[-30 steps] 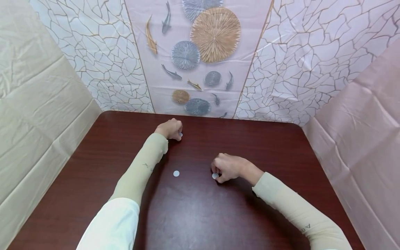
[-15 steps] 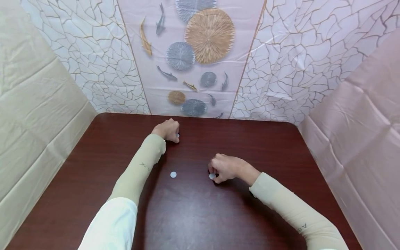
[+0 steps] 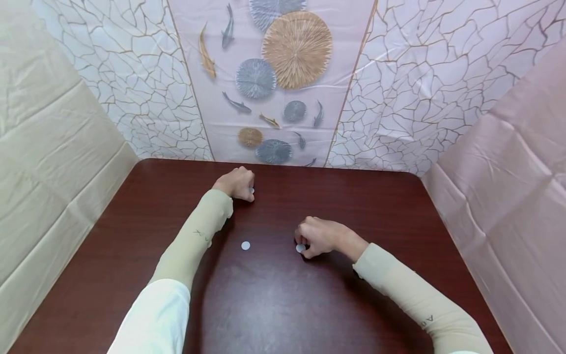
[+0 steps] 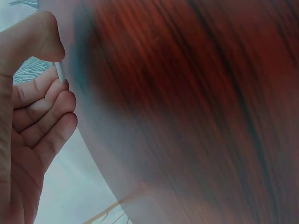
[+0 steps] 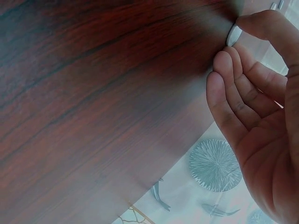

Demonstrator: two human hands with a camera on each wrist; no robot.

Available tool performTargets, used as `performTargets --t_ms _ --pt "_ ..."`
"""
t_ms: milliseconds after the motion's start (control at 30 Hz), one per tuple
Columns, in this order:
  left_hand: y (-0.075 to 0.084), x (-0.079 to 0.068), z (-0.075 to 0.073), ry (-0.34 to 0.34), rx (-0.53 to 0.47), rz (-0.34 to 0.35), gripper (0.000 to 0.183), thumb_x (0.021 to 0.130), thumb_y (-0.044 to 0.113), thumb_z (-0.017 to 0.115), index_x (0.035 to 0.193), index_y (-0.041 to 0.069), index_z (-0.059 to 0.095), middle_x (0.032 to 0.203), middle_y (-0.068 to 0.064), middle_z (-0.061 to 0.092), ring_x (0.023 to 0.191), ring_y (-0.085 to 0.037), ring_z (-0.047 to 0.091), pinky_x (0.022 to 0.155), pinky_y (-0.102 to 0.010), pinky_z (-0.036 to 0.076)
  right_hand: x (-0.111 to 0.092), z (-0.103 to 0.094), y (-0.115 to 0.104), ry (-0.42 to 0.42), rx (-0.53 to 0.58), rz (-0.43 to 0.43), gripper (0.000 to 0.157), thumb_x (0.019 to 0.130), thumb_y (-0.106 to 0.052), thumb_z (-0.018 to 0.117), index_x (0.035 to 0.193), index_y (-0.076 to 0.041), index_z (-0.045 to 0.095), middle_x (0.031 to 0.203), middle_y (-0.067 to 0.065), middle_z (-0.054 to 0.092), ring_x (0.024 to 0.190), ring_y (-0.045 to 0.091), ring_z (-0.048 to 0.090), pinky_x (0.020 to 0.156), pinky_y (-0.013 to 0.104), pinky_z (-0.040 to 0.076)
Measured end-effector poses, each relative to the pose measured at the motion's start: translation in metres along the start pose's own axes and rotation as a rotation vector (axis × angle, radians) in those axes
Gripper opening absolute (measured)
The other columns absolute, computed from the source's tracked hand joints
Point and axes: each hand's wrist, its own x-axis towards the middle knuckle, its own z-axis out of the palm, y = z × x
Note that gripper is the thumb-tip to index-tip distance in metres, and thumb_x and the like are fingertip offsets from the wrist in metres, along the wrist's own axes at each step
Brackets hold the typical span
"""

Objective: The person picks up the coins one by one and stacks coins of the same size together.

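Near the far edge of the table, my left hand point(image 3: 236, 184) pinches a small white disc point(image 4: 59, 72) between thumb and index finger. The left wrist view shows this disc edge-on, with the other fingers curled beneath it. My right hand point(image 3: 322, 236) is nearer, right of the middle, its thumb and index finger gripping a second white disc point(image 5: 234, 35) close over the tabletop. A third white disc point(image 3: 245, 245) lies flat on the table, left of the right hand and in front of the left one.
The dark red-brown wooden table point(image 3: 274, 305) fills the lower view, glossy near the front. Patterned cloth point(image 3: 274, 98) with fish and round leaf shapes hangs behind its far edge. Plain pale cloth walls stand at the left point(image 3: 53, 172) and right point(image 3: 508, 172).
The whole head view has shifted slightly to the left. Both hands keep their pinch on the discs in about the same places, and the third disc lies where it was.
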Motion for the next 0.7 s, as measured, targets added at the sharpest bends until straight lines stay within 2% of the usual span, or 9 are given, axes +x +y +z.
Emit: performTargets --t_ms 367,500,700 --pt "0.007 -0.012 -0.008 0.025 -0.027 0.073 0.026 0.080 0.027 0.076 0.098 0.010 0.068 0.093 -0.004 0.070 0.080 -0.020 0.066 0.077 -0.036 0.055 0.002 0.000 0.001 0.011 -0.007 -0.017 0.011 0.080 -0.014 0.083 0.086 -0.010 0.074 0.081 -0.003 0.073 0.069 -0.001 0.060 0.065 0.016 0.051" --pt "0.010 -0.018 -0.012 0.020 -0.038 0.103 0.026 0.082 0.027 0.076 0.099 0.010 0.068 0.093 -0.003 0.069 0.080 -0.019 0.064 0.076 -0.035 0.054 0.001 -0.001 0.000 -0.002 0.003 -0.005 0.010 0.082 -0.013 0.082 0.088 -0.010 0.074 0.082 -0.002 0.073 0.068 -0.001 0.060 0.065 0.017 0.051" --pt "0.016 -0.026 -0.016 0.003 -0.034 0.113 0.023 0.085 0.026 0.076 0.100 0.012 0.067 0.092 -0.003 0.068 0.081 -0.019 0.063 0.076 -0.035 0.053 0.001 -0.001 -0.003 -0.020 0.013 0.027 0.011 0.084 -0.014 0.082 0.091 -0.010 0.075 0.087 -0.002 0.074 0.073 0.003 0.066 0.067 0.018 0.053"
